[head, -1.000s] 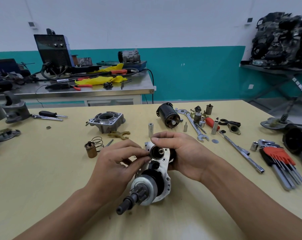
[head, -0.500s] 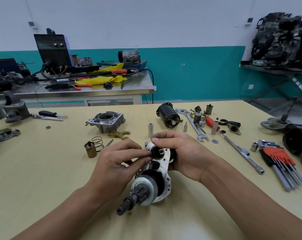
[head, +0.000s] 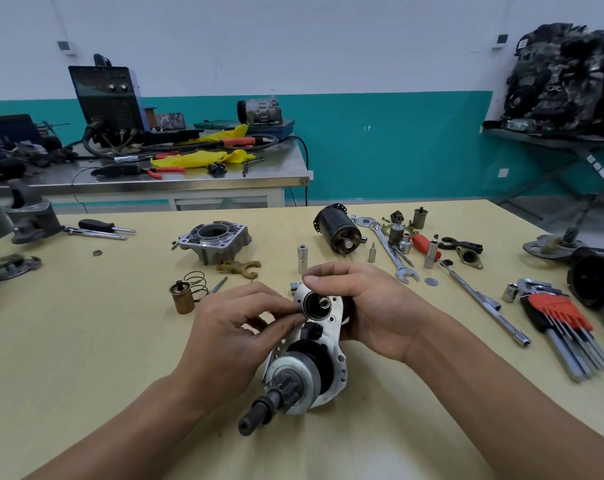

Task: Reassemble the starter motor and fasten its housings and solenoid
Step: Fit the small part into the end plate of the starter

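Clamping the silver cast-aluminium starter housing (head: 335, 306) in the right hand (head: 373, 303) and pinching its round bore rim with the left hand (head: 231, 337), possibly cocking whatever seats there.

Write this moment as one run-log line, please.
item: starter motor, on table | left hand: fingertips at its round opening | right hand: grips its body
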Motion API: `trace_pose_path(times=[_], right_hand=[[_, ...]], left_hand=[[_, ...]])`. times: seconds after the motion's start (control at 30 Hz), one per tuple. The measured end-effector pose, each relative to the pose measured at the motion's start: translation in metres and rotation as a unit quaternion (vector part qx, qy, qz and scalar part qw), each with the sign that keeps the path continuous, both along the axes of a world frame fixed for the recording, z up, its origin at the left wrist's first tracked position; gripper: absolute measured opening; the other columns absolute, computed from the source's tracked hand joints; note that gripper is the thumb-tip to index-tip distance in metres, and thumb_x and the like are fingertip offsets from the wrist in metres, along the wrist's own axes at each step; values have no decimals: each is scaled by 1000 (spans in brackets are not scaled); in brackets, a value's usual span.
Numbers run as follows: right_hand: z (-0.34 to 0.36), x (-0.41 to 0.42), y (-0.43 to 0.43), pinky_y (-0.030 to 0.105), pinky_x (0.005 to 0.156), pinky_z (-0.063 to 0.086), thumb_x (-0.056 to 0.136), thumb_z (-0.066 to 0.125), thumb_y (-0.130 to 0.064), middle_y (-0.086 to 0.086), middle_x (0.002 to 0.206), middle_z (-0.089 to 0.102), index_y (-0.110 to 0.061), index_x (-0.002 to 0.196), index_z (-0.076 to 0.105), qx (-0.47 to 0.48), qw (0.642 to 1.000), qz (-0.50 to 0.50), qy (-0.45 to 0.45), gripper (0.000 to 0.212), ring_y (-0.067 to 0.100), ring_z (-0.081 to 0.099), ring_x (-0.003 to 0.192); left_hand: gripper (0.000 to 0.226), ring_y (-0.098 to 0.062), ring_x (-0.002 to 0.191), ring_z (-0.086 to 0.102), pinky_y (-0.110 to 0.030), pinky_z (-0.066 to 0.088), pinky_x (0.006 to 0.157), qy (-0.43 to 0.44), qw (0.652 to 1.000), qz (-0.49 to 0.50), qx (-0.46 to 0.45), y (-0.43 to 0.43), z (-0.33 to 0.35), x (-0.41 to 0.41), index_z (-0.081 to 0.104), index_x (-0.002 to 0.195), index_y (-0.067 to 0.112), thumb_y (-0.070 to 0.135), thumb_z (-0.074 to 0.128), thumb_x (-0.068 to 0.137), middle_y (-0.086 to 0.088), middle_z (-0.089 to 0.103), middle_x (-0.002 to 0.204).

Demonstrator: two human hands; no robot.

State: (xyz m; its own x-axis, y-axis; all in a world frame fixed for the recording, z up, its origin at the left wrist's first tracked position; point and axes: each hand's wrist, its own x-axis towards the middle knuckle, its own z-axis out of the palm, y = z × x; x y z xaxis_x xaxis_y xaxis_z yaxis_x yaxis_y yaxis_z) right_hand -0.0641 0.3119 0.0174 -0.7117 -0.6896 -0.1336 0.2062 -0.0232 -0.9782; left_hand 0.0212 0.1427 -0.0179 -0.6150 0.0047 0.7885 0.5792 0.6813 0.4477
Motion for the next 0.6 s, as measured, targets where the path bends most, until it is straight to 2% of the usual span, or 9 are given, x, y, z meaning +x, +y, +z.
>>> trace_pose_path(times=[0.27, 0.43, 0.6], right_hand=[[-2, 0, -1, 29, 60, 52, 68, 77, -20, 12, 91, 73, -19, 86, 72, -18, 1000, 0, -11, 18, 22, 66, 71], [-2, 0, -1, 30, 60, 52, 65, 77, -20, 10, 88, 73, -18, 88, 72, -22, 1000, 5, -14, 23, 21, 67, 70], [-2, 0, 0, 30, 60, 52, 61, 77, -22, 7, 84, 73, -17, 89, 72, -21, 1000, 6, -19, 28, 20, 67, 67]], left_hand=[[12, -4, 71, 68, -19, 53, 57, -15, 1000, -17, -4, -1, -1, -1, 79, 88, 14, 9, 77, 78, 8, 72, 79], [12, -4, 71, 66, -16, 51, 57, -24, 999, -27, -8, 0, 0, -1, 80, 89, 12, 8, 74, 79, 7, 71, 79], [16, -5, 71, 66, -23, 54, 57, -33, 999, -35, -15, -2, -1, 0, 80, 94, 10, 6, 72, 80, 7, 69, 81]])
